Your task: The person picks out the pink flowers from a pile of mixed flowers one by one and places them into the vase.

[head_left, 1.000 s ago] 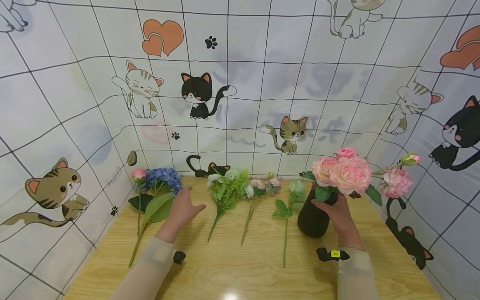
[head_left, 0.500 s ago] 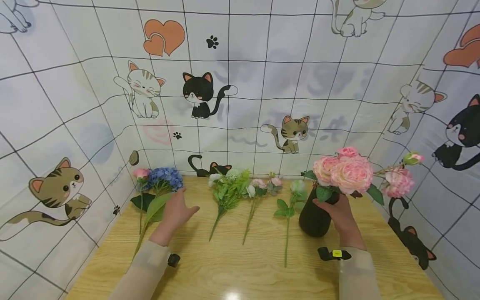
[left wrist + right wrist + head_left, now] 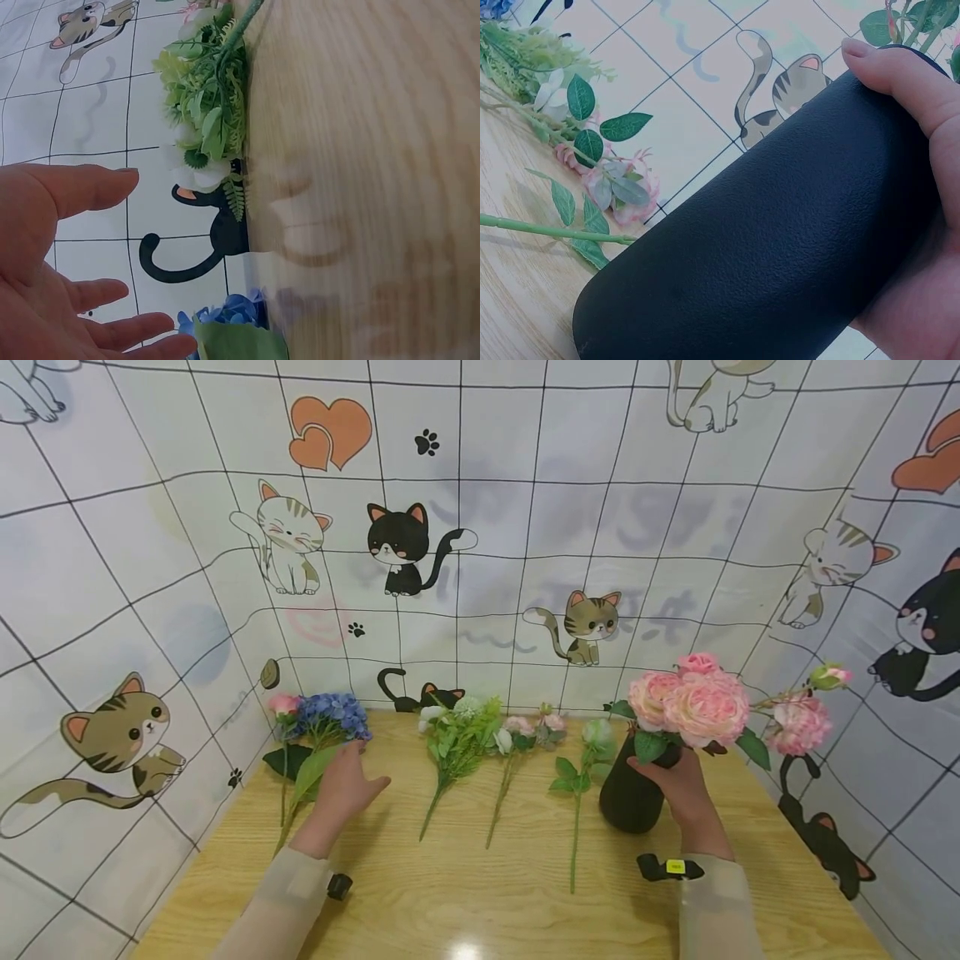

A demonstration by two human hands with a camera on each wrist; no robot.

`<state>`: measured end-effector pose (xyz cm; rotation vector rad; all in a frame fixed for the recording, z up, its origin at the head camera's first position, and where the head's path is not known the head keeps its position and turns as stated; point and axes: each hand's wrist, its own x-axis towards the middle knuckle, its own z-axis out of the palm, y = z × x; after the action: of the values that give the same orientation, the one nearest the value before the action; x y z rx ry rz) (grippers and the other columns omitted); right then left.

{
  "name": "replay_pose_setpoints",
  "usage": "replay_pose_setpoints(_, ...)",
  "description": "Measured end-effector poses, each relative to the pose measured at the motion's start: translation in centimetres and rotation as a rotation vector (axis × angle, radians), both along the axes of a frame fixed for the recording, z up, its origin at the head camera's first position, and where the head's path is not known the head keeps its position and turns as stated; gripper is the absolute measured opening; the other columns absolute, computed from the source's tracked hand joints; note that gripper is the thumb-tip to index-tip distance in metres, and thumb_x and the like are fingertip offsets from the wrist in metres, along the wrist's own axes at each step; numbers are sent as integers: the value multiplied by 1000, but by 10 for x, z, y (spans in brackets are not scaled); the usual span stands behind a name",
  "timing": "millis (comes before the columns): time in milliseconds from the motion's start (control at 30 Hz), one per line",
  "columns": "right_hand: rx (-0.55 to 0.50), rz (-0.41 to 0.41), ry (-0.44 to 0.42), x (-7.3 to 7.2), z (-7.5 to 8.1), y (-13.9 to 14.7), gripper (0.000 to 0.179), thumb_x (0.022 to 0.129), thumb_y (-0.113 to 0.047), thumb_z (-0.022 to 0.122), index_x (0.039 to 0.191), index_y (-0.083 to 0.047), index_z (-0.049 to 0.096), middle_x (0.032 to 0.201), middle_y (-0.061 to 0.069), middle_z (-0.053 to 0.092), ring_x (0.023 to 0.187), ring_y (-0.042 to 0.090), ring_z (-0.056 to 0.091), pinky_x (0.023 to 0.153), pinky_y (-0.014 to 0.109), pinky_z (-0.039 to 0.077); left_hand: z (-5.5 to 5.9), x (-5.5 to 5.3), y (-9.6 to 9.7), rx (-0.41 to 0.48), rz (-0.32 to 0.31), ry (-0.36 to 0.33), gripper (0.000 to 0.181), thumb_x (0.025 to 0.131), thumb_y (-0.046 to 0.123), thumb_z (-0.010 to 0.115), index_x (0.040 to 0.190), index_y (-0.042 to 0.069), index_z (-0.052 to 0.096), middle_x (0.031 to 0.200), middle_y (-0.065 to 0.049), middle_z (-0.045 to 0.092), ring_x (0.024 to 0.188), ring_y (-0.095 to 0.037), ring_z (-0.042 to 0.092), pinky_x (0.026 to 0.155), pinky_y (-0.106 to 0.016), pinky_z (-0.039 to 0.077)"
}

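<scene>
My right hand (image 3: 685, 785) grips a black vase (image 3: 630, 795) near its top, thumb curled over the rim side in the right wrist view. Pink peonies (image 3: 705, 708) with green leaves stand in the vase and lean to the right. At the left, my left hand (image 3: 343, 789) hovers beside a blue hydrangea (image 3: 330, 717), its thumb held apart from the fingers. In the left wrist view those fingers (image 3: 131, 330) are spread and hold nothing, the blue petals (image 3: 236, 307) just beyond their tips. Part of the hydrangea's stem is hidden behind the hand.
A pink flower (image 3: 283, 705) lies left of the hydrangea. Between my hands lie a leafy green bunch (image 3: 457, 743), a spray of small pink and white flowers (image 3: 517, 735) and a white-green rose (image 3: 596, 735). A cat-print cloth (image 3: 487, 527) surrounds the wooden table (image 3: 465, 910).
My left hand has drawn slightly back and to the left, along the hydrangea's leaves. The right hand keeps its grip on the vase, which has stayed in place.
</scene>
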<state>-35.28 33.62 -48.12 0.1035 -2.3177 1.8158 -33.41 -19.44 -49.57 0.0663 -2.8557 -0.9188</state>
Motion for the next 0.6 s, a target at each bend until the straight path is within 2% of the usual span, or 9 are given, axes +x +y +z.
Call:
replay_pose_setpoints(133,-6,7,13,-1,-1,0,83,98,-15,78,166,-15,31,154,-12,44,139,-1,43,97,7,44,-2,2,-6,-22,14,8,88,96,28,79,158,-13,31,153,-39,47,137,-57,51,109,-68,47)
replay_pose_setpoints(267,3,0,21,-2,-2,0,83,98,-16,79,166,-13,31,154,-8,45,135,-5,44,96,6,44,-5,3,-16,-13,33,-5,89,96,30,78,160,-11,30,157,-39,43,139,-58,48,109,-69,46)
replay_pose_setpoints(400,6,4,39,-2,-3,0,76,98,-15,79,162,-11,38,145,-15,51,129,-8,47,95,6,45,-7,5,-24,-4,41,-8,89,96,30,77,161,-8,30,158,-39,41,142,-58,45,112,-70,44)
replay_pose_setpoints(500,-5,17,59,-2,-4,0,68,98,-13,78,157,-12,43,134,-27,52,123,-12,50,95,6,46,-8,6,-29,-5,48,-4,88,97,31,76,160,-9,30,157,-40,41,142,-59,44,113,-70,42)
replay_pose_setpoints(600,-11,18,56,-2,-4,0,69,98,-13,78,157,-13,43,135,-27,52,123,-11,50,95,6,46,-9,8,-34,-6,69,-7,88,97,33,76,160,-9,31,155,-42,41,140,-61,44,111,-72,43)
